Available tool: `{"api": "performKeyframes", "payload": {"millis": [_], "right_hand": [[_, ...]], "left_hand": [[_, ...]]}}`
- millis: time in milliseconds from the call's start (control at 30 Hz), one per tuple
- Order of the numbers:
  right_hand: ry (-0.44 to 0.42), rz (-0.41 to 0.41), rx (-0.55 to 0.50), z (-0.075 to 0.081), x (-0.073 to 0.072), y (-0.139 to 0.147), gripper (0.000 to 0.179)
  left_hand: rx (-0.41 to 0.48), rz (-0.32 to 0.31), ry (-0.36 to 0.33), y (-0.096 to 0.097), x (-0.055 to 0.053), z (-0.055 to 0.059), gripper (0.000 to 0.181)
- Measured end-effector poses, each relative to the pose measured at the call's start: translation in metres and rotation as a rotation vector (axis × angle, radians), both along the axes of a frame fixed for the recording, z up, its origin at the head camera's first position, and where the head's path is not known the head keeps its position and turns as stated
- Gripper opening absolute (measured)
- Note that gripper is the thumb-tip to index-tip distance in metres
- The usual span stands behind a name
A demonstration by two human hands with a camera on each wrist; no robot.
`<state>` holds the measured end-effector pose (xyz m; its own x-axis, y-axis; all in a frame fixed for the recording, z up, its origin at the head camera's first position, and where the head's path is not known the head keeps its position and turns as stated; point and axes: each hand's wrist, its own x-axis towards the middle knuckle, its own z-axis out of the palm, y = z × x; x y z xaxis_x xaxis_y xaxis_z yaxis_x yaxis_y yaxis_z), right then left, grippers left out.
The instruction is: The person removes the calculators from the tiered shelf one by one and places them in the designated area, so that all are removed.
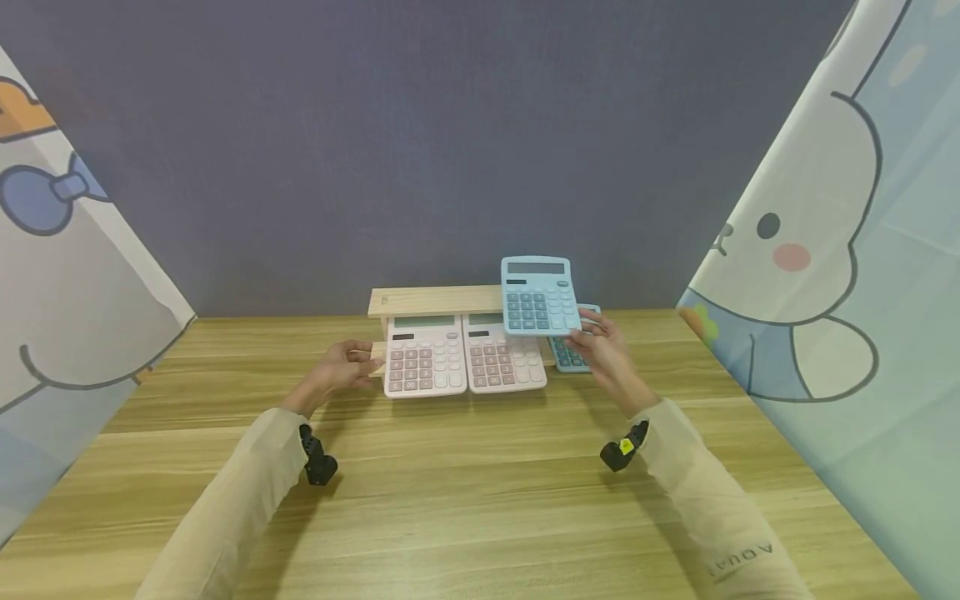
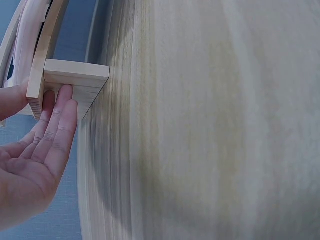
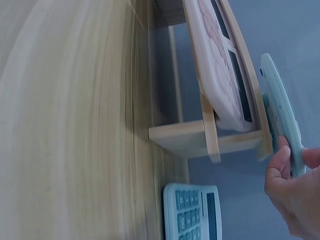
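A wooden rack (image 1: pixel 442 300) stands at the back of the table, with two pink calculators (image 1: pixel 442 367) (image 3: pixel 215 55) leaning side by side on it. My left hand (image 1: pixel 347 365) grips the rack's left end, its thumb (image 2: pixel 12 101) at the front board (image 2: pixel 49 42) and its fingers reaching behind. In my right hand (image 1: pixel 606 354) a light-blue calculator (image 1: pixel 534 293) is pinched near its lower right corner. It is raised, overlapping the rack's upper right end and part of the right pink calculator in the head view. A second blue calculator (image 3: pixel 187 215) stands at the rack's right end, partly hidden.
The wood-grain table (image 1: pixel 465 492) stretches in front of the rack. Behind it rises a dark grey-blue panel (image 1: pixel 420 150). Printed cartoon sheets (image 1: pixel 817 217) hang at both sides. Each wrist wears a black camera (image 1: pixel 320 467).
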<state>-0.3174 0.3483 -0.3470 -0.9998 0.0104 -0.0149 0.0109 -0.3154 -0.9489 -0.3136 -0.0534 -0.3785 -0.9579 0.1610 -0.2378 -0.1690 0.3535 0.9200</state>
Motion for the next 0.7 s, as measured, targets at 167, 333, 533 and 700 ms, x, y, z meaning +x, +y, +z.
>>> {"api": "performKeyframes", "payload": {"millis": [167,333,533,700], "right_hand": [[-0.007,-0.009,-0.028,0.001,0.002,0.01,0.047],[0.008,-0.006,-0.046,0.001,0.002,0.021,0.043],[0.016,0.002,-0.097,0.001,0.003,0.035,0.038],[0.01,0.005,-0.132,0.002,0.005,0.046,0.04]], "left_hand": [[-0.009,-0.005,0.005,-0.002,0.0,0.0,0.059],[-0.003,-0.012,0.005,-0.002,-0.001,-0.002,0.06],[-0.005,-0.01,0.006,-0.002,-0.001,-0.001,0.059],[-0.001,-0.004,0.003,-0.002,0.0,-0.001,0.058]]}}
